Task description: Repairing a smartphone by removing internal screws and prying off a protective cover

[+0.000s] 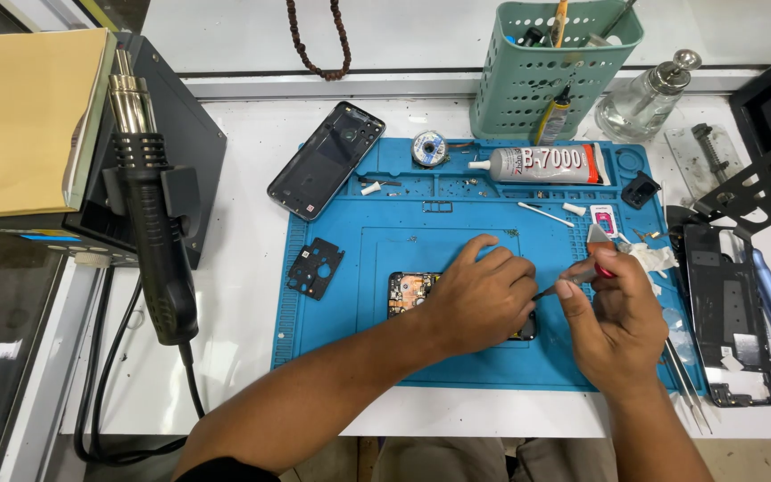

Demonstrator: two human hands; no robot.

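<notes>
Your left hand lies flat over the opened phone at mat centre, fingers spread and pressing down, prob. to keep the board from sliding while you work. No real grip there: open palm, nothing clasped. Your right hand sits at 3 o'clock from the phone, grip narrow, pinched on a thin red-handled tool w/ the tip aimed at the phone's right edge under your left fingertips. Can't tell whether the tip touches the board; your fingers hide it.

The blue work mat keeps parts from rolling off the table. Removed bits are parked out of the way: black inner plate at 9 o'clock, back cover at 11 o'clock, half off the mat. Glue tube and wire spool lie along 12 o'clock, the green tool basket beyond them. A phone frame rests at 3 o'clock off the mat, tweezers just beside your right wrist. Hot-air gun hangs in its holder far at 9 o'clock, nozzle up, clear of everything.
</notes>
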